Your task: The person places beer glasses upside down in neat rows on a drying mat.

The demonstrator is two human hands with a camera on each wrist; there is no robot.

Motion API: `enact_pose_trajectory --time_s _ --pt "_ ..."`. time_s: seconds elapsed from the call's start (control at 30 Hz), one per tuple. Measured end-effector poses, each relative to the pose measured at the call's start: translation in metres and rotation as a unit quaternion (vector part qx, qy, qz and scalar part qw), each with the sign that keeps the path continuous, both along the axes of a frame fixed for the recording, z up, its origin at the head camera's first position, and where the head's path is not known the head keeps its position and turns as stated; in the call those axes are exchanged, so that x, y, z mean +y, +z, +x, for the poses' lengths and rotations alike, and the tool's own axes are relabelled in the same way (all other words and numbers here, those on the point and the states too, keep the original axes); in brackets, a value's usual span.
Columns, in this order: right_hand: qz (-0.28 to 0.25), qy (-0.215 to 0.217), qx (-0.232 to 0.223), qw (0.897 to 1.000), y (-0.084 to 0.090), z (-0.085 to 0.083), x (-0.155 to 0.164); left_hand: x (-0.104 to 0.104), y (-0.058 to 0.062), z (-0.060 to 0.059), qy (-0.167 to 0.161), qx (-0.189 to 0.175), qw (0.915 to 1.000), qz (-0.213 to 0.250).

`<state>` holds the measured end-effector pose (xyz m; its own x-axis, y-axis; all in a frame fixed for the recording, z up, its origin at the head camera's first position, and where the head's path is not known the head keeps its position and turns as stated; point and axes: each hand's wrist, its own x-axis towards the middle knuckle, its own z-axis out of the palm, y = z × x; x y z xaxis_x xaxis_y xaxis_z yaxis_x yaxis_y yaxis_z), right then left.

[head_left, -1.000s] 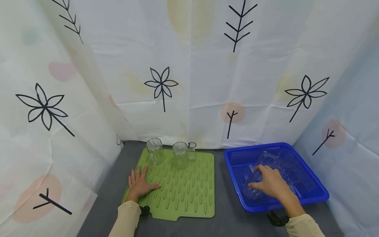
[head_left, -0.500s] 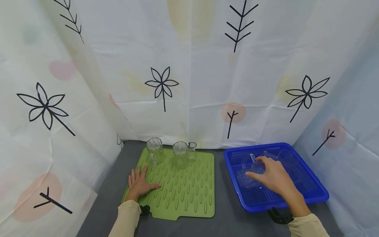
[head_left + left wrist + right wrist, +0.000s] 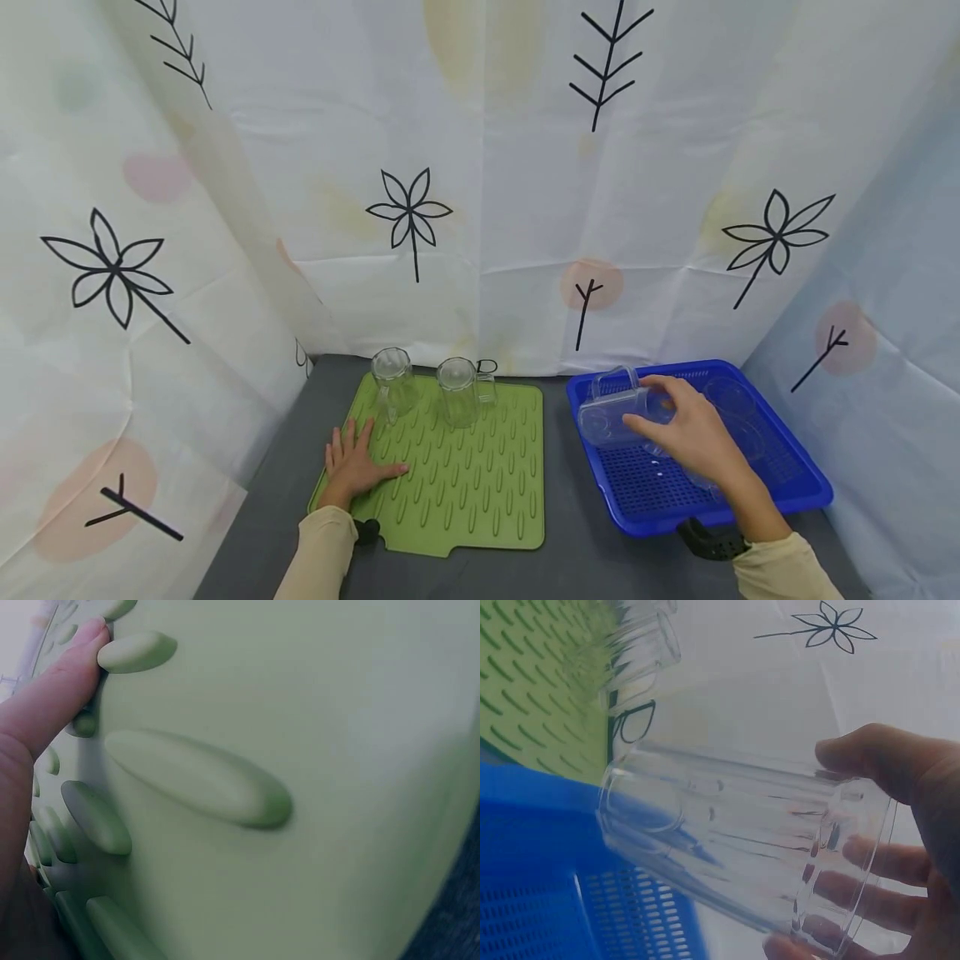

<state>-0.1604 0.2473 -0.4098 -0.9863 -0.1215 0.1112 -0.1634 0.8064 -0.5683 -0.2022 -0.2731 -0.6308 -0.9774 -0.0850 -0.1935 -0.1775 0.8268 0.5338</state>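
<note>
My right hand (image 3: 693, 429) grips a clear glass mug (image 3: 606, 418) near one end. The mug lies on its side in the air over the blue basket (image 3: 817, 500), its handle (image 3: 615, 379) on the upper side. In the right wrist view the thumb and fingers wrap the wide end of the glass mug (image 3: 720, 832). My left hand (image 3: 356, 468) rests with spread fingers on the left part of the green drying mat (image 3: 487, 508). The left wrist view has a finger (image 3: 60, 694) lying along the ridged mat (image 3: 337, 712).
Two clear glass mugs, one at the left (image 3: 393, 385) and one beside it (image 3: 457, 396), stand at the back of the mat. More glassware (image 3: 731, 404) lies in the basket's right part. A patterned curtain (image 3: 480, 208) closes off the back and sides of the grey table (image 3: 570, 567).
My right hand has raised the glass mug from the basket, moving it up and left and tipping it sideways. The left hand has stayed still on the mat.
</note>
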Motion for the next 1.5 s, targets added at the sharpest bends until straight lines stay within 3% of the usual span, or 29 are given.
enact_pose_trajectory --time_s 0.3,0.5,0.73,0.97,1.27,1.5 --pt "-0.082 0.001 -0.051 0.995 -0.003 -0.005 -0.002 0.002 0.004 0.002 -0.001 0.01 0.9999 0.008" --pt "-0.151 0.01 -0.069 0.986 -0.012 -0.011 -0.006 0.004 0.01 0.004 0.001 0.015 0.9998 0.013" --pt "-0.218 0.027 -0.073 0.973 -0.024 -0.019 -0.013 0.003 0.008 0.006 -0.003 0.006 0.9999 0.008" --pt "-0.255 0.04 -0.079 0.963 -0.034 -0.024 -0.019 0.002 0.004 0.003 -0.004 0.006 1.0 0.005" --pt "-0.309 0.058 -0.096 0.944 -0.049 -0.028 -0.035 0.004 0.015 0.002 0.0 -0.004 1.0 -0.001" --pt "-0.314 0.071 -0.093 0.942 -0.059 -0.032 -0.043 0.005 0.011 0.002 -0.006 -0.006 0.9999 -0.011"
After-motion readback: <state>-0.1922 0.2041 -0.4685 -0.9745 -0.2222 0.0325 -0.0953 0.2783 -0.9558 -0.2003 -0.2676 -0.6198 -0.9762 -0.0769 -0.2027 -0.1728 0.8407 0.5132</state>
